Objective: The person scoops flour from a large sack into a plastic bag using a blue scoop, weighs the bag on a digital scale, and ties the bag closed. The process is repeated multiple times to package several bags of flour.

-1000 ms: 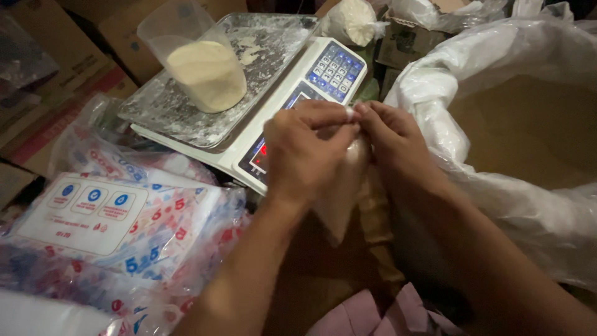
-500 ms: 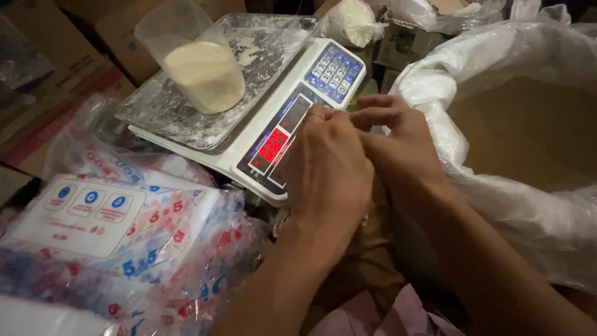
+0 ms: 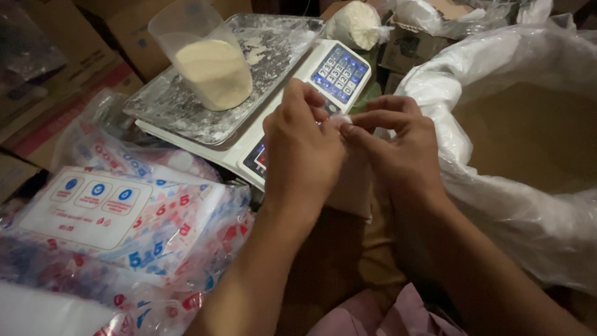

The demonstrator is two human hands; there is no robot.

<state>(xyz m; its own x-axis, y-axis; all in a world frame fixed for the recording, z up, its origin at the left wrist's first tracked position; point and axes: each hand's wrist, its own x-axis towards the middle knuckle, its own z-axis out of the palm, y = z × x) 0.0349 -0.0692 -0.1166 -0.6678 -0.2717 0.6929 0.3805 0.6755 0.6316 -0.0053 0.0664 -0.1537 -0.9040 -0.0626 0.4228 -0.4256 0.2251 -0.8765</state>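
My left hand [image 3: 303, 149] and my right hand [image 3: 398, 146] meet in front of the weighing scale [image 3: 292, 68], fingertips pinched together on the top of a small clear plastic bag [image 3: 351, 180] that hangs below them. The bag holds pale powder and is mostly hidden behind my hands. On the scale's dusty metal pan [image 3: 186, 106] stands another open plastic bag of cream-coloured powder [image 3: 211, 71].
A large white sack lined with plastic [image 3: 522, 124], holding brownish powder, fills the right side. Packs of printed plastic bags [image 3: 118, 218] lie at the left. Cardboard boxes [image 3: 56, 56] and a tied white bag [image 3: 357, 22] sit behind the scale.
Both hands have stayed together on the small bag's top, shifting slightly right and down while the fingers rework their pinch. The scale's display, visible before, is partly covered by my left hand.
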